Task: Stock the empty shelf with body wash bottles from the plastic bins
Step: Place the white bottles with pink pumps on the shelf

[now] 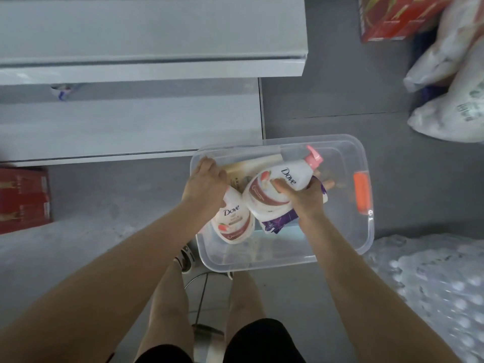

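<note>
Inside the clear bin beside the shelf, the right hand grips a pink-capped bottle, while the left hand clasps the top of a second bottle.

Dim, flat, cool-grey light all round, no hard shadows, only a soft dark band beneath the upper shelf. A faint sheen rides the clear plastic bin. The orange latch smears with motion blur, the shrink-wrapped water bottles go soft, and straight lines bend slightly near the borders.
</note>
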A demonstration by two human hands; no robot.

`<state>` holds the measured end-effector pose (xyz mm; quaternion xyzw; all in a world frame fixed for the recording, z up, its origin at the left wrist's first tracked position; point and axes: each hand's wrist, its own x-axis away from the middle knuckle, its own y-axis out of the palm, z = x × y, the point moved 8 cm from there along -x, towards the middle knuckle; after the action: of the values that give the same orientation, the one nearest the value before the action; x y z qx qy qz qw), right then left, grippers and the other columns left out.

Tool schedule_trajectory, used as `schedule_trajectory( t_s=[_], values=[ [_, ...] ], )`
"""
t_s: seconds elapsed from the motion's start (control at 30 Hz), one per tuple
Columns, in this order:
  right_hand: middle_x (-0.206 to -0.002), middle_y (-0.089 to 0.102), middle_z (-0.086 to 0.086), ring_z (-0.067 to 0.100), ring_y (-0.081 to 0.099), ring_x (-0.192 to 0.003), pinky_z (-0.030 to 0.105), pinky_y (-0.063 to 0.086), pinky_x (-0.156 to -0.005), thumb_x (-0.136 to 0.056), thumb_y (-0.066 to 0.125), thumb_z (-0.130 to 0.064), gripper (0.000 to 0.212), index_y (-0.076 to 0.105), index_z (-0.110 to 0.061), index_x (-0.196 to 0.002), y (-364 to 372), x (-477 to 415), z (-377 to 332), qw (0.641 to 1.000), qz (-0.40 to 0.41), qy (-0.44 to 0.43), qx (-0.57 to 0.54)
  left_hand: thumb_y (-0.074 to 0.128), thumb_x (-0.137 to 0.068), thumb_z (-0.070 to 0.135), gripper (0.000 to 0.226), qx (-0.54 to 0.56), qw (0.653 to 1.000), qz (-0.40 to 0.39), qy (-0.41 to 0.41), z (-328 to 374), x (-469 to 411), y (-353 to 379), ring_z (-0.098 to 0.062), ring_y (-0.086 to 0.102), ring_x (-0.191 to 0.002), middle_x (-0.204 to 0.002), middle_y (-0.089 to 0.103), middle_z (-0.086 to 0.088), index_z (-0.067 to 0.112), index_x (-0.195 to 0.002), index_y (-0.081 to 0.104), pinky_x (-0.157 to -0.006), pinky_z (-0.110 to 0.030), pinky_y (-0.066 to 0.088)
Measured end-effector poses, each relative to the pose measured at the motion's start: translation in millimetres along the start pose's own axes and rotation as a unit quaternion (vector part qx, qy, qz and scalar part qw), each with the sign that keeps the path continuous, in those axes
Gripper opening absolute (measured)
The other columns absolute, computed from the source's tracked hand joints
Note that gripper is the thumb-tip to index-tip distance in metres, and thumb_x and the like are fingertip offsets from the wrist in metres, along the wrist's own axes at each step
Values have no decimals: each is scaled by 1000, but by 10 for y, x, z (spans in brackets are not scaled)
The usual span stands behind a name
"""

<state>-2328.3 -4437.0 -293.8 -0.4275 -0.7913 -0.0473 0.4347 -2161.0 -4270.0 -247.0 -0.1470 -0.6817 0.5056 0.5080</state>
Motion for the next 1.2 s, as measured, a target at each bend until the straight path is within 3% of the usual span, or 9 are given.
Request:
schedule_trajectory(
  t_s=[0.17, 0.23, 0.4, 0.57, 0.73, 0.87, 1.07, 1.13, 1.2],
  values=[
    [-103, 70, -8, 12, 69, -94, 39, 58, -83, -49, 94, -39, 82, 55, -21, -118, -356, 76, -273, 992, 46, -92, 70, 84, -67, 26, 68, 232, 971, 33, -37, 12, 110, 82, -31, 57, -100, -122, 42, -4, 14, -123, 46, -83, -43, 51],
    [-105, 66, -10, 13, 66, -97, 37, 56, -84, -56, 93, -31, 79, 49, -22, -122, -478, 108, -392, 988, 63, -119, 81, 85, -65, 19, 75, 295, 952, 53, -69, 4, 155, 90, -30, 61, -94, -123, 41, -2, 17, -126, 42, -76, -39, 51],
    [-106, 64, -10, 9, 64, -97, 29, 54, -80, -63, 90, -29, 76, 47, -22, -126, -514, 36, -468, 986, 56, -131, 84, 85, -65, 13, 103, 421, 894, 79, -132, -1, 253, 206, -27, 56, -105, -132, 42, -10, 16, -147, 23, -85, -29, 43],
    [-105, 65, -11, 9, 66, -96, 39, 57, -86, -58, 91, -34, 83, 45, -24, -126, -300, -20, -439, 987, 23, -139, 74, 89, -60, 25, 77, 428, 892, 27, -141, 32, 214, 371, -22, 56, -104, -112, 58, -1, 12, -124, 49, -79, -20, 34],
    [-105, 66, -11, 12, 65, -98, 41, 55, -88, -58, 89, -36, 79, 45, -28, -123, -212, 93, -450, 980, 21, -175, 93, 90, -58, 19, 79, 397, 914, -12, -77, 117, 178, 335, -22, 54, -72, -94, 57, 0, 17, -120, 41, -64, -27, 38],
    [-104, 65, -13, 8, 65, -96, 37, 55, -87, -60, 90, -31, 76, 45, -29, -121, -271, 175, -473, 978, 24, -188, 82, 88, -57, 18, 80, 382, 922, 24, -60, 134, 268, 279, -20, 60, -72, -97, 62, 1, 24, -120, 39, -64, -26, 44],
    [-100, 62, -23, -10, 60, -90, 14, 48, -74, -63, 90, -24, 72, 44, -37, -117, -480, 231, -528, 973, 39, -203, 100, 86, -59, 10, 89, 521, 845, 79, -93, -69, 423, 123, -5, 63, -93, -106, 64, 19, 44, -127, 39, -83, -13, 45],
    [-99, 62, -23, -13, 59, -88, 11, 47, -73, -63, 90, -24, 73, 45, -35, -119, -485, 218, -530, 974, 41, -201, 101, 87, -61, 16, 78, 546, 819, 114, -136, -142, 395, 107, 6, 60, -92, -104, 64, 25, 40, -123, 46, -82, -7, 41],
    [-101, 61, -23, -14, 58, -90, 8, 46, -72, -63, 90, -25, 75, 46, -32, -124, -462, 203, -536, 973, 42, -201, 101, 84, -68, 22, 64, 526, 828, 126, -145, -79, 270, 118, 2, 61, -88, -102, 64, 21, 33, -122, 53, -76, -4, 39]
  ],
)
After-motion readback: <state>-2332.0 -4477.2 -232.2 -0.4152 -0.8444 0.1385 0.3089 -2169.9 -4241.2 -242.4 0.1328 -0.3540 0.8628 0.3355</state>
